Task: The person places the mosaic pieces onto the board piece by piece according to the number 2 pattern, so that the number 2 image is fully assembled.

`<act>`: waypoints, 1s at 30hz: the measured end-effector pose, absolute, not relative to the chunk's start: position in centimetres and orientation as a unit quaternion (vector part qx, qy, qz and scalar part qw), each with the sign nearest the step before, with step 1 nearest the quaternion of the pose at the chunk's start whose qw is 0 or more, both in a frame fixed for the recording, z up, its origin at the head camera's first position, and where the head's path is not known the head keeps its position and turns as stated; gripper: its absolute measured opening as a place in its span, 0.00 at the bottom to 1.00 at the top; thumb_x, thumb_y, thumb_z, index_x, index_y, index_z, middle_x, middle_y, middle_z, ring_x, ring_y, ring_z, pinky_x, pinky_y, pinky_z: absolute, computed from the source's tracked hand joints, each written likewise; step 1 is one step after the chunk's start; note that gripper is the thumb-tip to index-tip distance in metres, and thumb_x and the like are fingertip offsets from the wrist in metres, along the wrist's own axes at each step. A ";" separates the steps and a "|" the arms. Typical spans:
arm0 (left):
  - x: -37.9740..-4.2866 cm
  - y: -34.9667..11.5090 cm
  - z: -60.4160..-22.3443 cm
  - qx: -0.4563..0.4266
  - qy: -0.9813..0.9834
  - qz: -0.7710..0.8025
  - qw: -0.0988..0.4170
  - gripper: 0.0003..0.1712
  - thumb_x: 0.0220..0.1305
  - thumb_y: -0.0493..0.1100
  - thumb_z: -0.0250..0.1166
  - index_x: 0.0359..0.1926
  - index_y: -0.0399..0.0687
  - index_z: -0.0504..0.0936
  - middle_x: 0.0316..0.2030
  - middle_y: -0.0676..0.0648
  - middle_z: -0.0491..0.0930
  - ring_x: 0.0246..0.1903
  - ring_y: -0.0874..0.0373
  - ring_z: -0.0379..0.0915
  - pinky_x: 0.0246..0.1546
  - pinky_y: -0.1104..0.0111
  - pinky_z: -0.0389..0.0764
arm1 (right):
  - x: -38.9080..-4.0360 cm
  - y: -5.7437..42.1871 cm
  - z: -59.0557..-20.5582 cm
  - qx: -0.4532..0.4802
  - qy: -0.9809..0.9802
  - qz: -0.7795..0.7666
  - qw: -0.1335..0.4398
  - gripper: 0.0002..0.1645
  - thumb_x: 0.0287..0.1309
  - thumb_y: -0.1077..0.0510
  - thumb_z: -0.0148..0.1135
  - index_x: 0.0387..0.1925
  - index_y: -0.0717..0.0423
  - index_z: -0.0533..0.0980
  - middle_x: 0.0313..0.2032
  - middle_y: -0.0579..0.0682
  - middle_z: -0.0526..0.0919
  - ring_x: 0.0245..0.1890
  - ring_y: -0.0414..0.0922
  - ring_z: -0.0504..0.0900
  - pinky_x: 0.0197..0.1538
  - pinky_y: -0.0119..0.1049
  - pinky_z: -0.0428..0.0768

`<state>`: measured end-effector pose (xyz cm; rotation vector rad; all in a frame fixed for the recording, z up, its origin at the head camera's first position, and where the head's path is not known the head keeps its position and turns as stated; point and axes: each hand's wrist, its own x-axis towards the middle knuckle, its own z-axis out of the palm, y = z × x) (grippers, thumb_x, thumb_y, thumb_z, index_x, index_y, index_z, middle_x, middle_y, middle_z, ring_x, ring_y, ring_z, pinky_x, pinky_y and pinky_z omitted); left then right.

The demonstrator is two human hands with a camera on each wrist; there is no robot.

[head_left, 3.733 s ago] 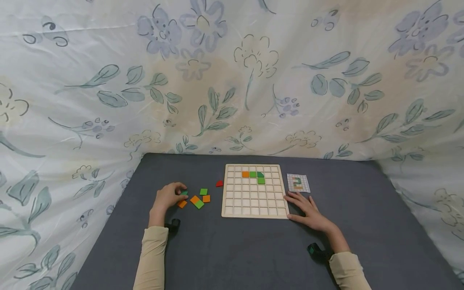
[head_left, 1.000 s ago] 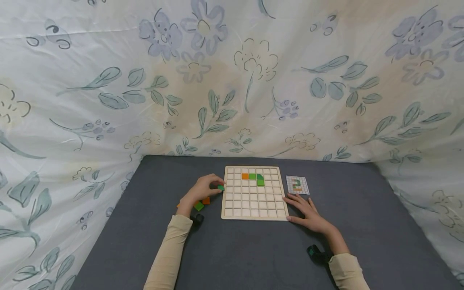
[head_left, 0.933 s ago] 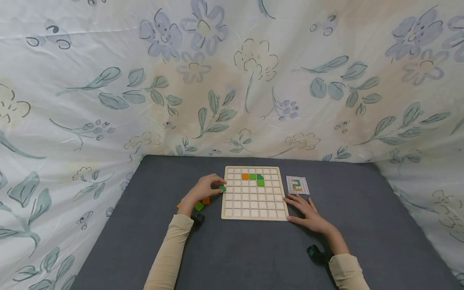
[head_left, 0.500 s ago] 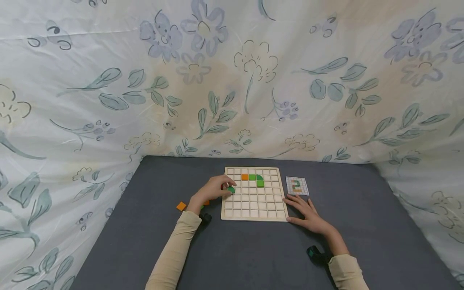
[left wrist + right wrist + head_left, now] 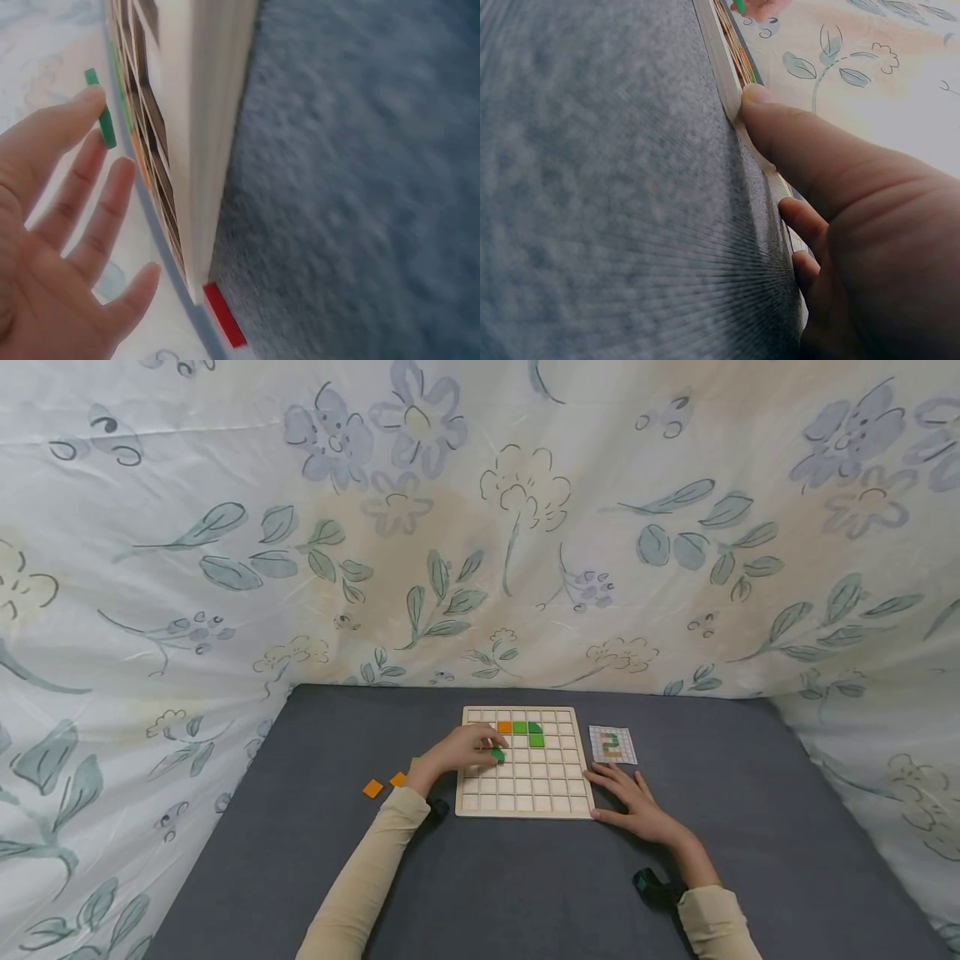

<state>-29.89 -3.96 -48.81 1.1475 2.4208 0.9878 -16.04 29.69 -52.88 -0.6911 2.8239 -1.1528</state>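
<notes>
Between thumb and fingertip, my left hand (image 5: 461, 750) pinches a dark green tile (image 5: 498, 756) with a rounded side, over the left-middle part of the wooden grid board (image 5: 525, 789). In the left wrist view this green tile (image 5: 109, 129) is held edge-on above the board, the other fingers spread. An orange tile (image 5: 504, 727), a light green tile (image 5: 520, 727), a dark green rounded tile (image 5: 535, 727) and another light green tile (image 5: 536, 741) sit in cells near the back. My right hand (image 5: 637, 803) rests spread at the board's right edge, thumb and fingertips touching its rim.
A small printed pattern card (image 5: 612, 746) lies right of the board. Loose orange tiles (image 5: 372, 788) lie to the left, others partly hidden behind the left wrist. A red tile (image 5: 225, 315) lies beside the board's left edge. Floral cloth (image 5: 480, 568) hangs behind the grey table.
My left hand has picked the dark green tile from the loose ones at left and moved rightward with it, over the board. The right hand has stayed at the board's edge.
</notes>
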 end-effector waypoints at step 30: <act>-31.2 0.6 -48.0 0.445 0.832 0.294 0.154 0.16 0.59 0.41 0.65 0.50 0.51 0.80 0.45 0.53 0.77 0.41 0.62 0.73 0.42 0.73 0.75 | -16.1 29.7 -52.9 -0.214 0.904 -0.370 0.010 0.38 0.56 0.50 0.62 0.67 0.53 0.61 0.68 0.61 0.55 0.69 0.66 0.41 0.60 0.69 0.29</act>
